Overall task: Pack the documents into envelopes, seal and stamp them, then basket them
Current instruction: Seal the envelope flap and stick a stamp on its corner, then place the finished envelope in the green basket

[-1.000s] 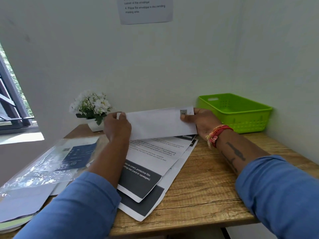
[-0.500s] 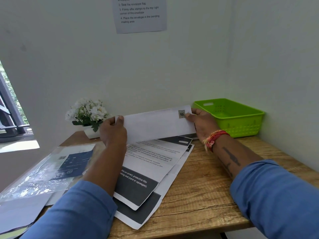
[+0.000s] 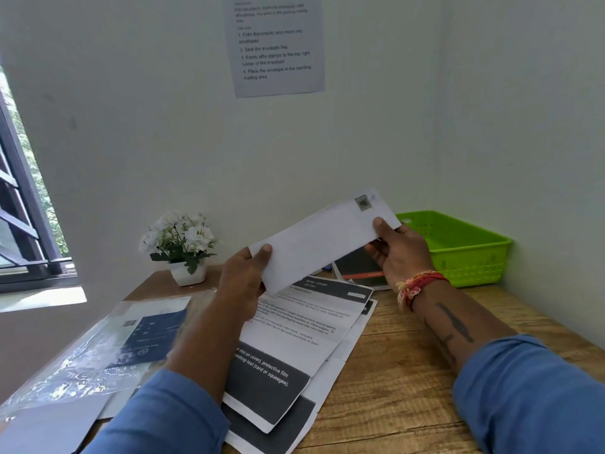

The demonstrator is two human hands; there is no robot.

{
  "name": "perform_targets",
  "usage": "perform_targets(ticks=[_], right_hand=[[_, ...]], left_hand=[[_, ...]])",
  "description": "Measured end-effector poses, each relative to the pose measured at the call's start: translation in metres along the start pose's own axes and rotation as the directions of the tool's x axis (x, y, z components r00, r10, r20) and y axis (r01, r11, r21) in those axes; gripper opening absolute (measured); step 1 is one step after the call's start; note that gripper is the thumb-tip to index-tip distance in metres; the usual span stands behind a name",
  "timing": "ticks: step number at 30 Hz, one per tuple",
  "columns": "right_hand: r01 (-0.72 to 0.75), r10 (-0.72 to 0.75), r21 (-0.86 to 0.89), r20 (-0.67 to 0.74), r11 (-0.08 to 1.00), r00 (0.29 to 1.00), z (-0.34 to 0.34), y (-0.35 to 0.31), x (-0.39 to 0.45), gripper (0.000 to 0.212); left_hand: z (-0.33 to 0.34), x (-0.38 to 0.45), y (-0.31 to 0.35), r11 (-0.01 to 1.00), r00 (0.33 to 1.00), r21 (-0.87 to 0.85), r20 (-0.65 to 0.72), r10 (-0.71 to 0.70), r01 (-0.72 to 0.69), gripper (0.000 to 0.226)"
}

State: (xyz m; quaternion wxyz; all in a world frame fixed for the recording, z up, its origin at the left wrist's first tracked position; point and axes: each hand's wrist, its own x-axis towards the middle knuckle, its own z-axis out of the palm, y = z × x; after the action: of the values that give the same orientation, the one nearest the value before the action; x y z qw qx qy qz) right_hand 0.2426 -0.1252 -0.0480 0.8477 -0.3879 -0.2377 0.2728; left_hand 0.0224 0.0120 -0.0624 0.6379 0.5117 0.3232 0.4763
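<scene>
Both hands hold one white envelope (image 3: pixel 322 237) in the air above the worktop (image 3: pixel 393 381), tilted with its right end higher. The left hand (image 3: pixel 244 283) pinches the lower left end, thumb on the front face. The right hand (image 3: pixel 397 249) grips the right end, thumb just below the stamp (image 3: pixel 362 202) in the upper right corner. Printed documents (image 3: pixel 294 342) lie spread on the worktop beneath. The green basket (image 3: pixel 458 247) stands at the right, near the envelope's raised end.
</scene>
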Motion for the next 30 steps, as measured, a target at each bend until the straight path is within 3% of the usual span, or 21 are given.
perform_targets(ticks=[2,5,8,10,13,15,17,19,21,23,26,28,30], right_hand=[[-0.085,0.080,0.069,0.071,0.994,0.994,0.005,0.000,-0.006,0.021],[-0.215,0.257,-0.178,0.259,0.960,0.931,0.015,0.011,-0.020,0.022],[-0.273,0.357,-0.309,0.260,0.911,0.897,0.025,0.026,-0.029,0.023],[-0.235,0.302,-0.311,0.187,0.921,0.935,0.030,0.027,-0.028,0.017],[0.005,0.031,-0.426,0.078,0.905,0.996,0.028,0.019,-0.018,0.017],[0.182,-0.175,-0.595,0.069,0.783,0.982,0.023,0.013,-0.014,0.027],[0.260,-0.284,-0.746,0.099,0.613,0.954,0.021,0.004,-0.020,0.033],[0.268,-0.299,-0.836,0.132,0.478,0.945,0.020,0.001,-0.026,0.064],[0.281,-0.257,-0.868,0.185,0.410,0.948,0.019,-0.002,-0.036,0.086],[0.356,-0.274,-0.897,0.285,0.260,0.918,0.012,-0.007,-0.043,0.083],[0.402,-0.324,-0.915,0.383,-0.007,0.865,-0.005,-0.026,-0.042,0.059],[0.408,-0.340,-0.909,0.411,-0.084,0.846,-0.018,-0.042,-0.041,0.055],[0.427,-0.466,-0.894,0.437,-0.134,0.770,-0.033,-0.057,-0.039,0.051]], left_hand=[[0.004,-0.002,0.000,0.997,0.999,-0.070,0.037,-0.018,0.021,0.023],[0.017,-0.008,0.002,0.976,0.996,-0.213,0.084,-0.035,0.052,0.022],[0.029,-0.015,0.004,0.991,0.986,-0.131,0.165,-0.007,0.029,0.023],[0.031,-0.015,0.007,0.995,0.988,0.084,0.154,0.031,-0.045,0.021],[0.030,-0.015,0.012,0.965,0.986,0.261,0.166,-0.032,-0.012,0.017],[0.039,-0.021,0.015,0.969,0.971,0.230,0.193,-0.138,0.092,0.017],[0.054,-0.028,0.018,0.968,0.965,0.203,0.187,-0.184,0.146,0.015],[0.072,-0.033,0.020,0.973,0.970,0.177,0.167,-0.178,0.148,0.012],[0.091,-0.035,0.020,0.982,0.975,0.135,0.163,-0.151,0.129,0.011],[0.110,-0.038,0.021,0.990,0.975,0.094,0.182,-0.125,0.109,0.013],[0.144,-0.048,0.022,0.991,0.961,0.057,0.242,-0.135,0.125,0.014],[0.167,-0.059,0.023,0.985,0.943,0.036,0.285,-0.173,0.170,0.012],[0.189,-0.065,0.022,0.981,0.921,0.067,0.337,-0.195,0.183,0.011]])
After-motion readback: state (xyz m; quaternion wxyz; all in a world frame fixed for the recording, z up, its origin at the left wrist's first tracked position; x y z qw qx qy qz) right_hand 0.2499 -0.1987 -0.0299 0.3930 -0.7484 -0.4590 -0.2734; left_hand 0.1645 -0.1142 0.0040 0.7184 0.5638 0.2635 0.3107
